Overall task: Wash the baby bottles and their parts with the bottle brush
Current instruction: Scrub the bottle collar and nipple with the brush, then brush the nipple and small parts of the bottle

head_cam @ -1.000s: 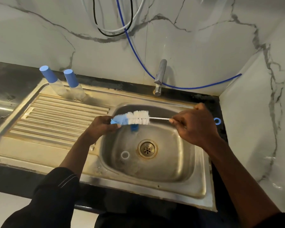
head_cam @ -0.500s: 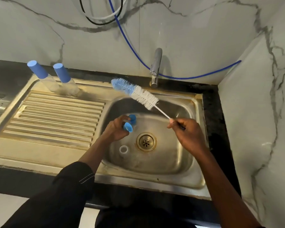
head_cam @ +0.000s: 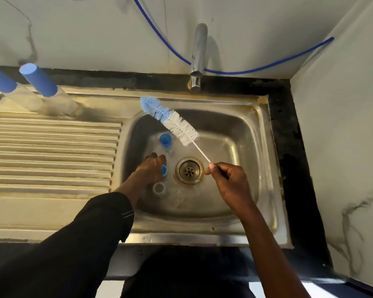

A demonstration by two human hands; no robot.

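The blue-and-white bristled bottle brush (head_cam: 172, 121) is pinched by its stem in the right hand (head_cam: 228, 181) above the steel sink basin (head_cam: 235, 147). A small blue plastic bottle part (head_cam: 164, 170) is gripped in the curled left hand (head_cam: 149, 171). Two clear blue-capped baby bottles (head_cam: 39, 87) are stood on the drainboard (head_cam: 52, 158).

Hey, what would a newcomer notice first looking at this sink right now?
The blue-and-white bottle brush, held by the right hand, slants over the sink basin. Below it, the left hand holds a small blue part near the drain. Two blue-capped bottles stand at the back left of the drainboard.
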